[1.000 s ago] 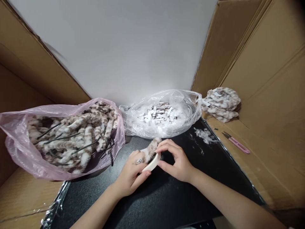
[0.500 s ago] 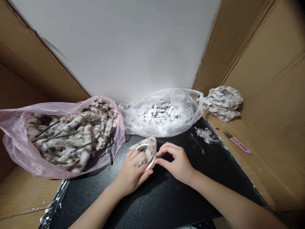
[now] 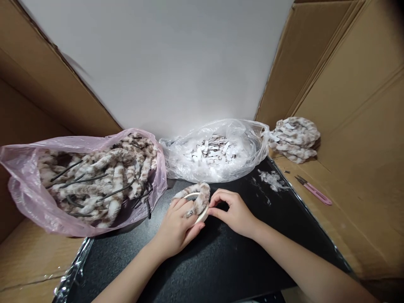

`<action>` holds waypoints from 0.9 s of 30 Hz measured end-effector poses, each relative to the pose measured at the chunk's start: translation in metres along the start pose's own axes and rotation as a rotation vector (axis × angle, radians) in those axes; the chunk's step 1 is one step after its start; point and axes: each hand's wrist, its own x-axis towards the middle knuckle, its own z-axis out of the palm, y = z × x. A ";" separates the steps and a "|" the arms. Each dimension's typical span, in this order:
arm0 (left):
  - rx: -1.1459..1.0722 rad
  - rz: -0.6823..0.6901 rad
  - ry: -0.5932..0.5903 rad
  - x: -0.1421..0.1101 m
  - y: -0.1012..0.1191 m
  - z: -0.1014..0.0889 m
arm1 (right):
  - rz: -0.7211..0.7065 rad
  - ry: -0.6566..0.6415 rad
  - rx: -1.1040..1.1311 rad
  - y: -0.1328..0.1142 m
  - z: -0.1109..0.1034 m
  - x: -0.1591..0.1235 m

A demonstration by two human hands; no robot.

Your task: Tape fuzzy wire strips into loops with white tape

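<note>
My left hand is closed around a white roll of tape, together with a fuzzy white-and-brown furry band. The band curves over the top of the roll, and its near end shows between my fingers. At the roll's right side, the thumb and forefinger of my right hand are pinched together on its edge, seemingly on the end of the tape; what lies between the fingertips is too small to make out fully. Both hands are just above the black tabletop.
To the left, a pink plastic bag holds furry strips with black cords. Behind my hands lies a clear bag of small white pieces. Furry bands are stacked at right, near pink-handled thread snips and white fluff. Cardboard walls stand on both sides.
The view has shifted slightly. Both hands keep their hold on the roll and the furry band, with the right fingertips still pinched at the roll's edge.
</note>
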 end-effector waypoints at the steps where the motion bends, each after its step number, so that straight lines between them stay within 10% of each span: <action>1: 0.012 -0.004 -0.009 0.001 0.001 -0.001 | 0.001 -0.021 -0.020 -0.001 -0.002 0.001; 9: 0.088 -0.181 -0.161 0.009 -0.001 -0.009 | 0.224 -0.557 0.119 -0.015 -0.022 0.003; 16: -0.044 -0.124 -0.315 0.007 -0.015 -0.027 | 0.325 -0.433 0.136 -0.013 -0.050 0.007; 23: 0.107 -0.310 -0.381 0.011 -0.006 -0.021 | 0.360 -0.581 0.304 -0.056 -0.029 -0.041; 27: 0.040 -0.204 -0.396 0.010 -0.009 -0.022 | 0.383 -0.396 0.105 -0.034 -0.049 -0.042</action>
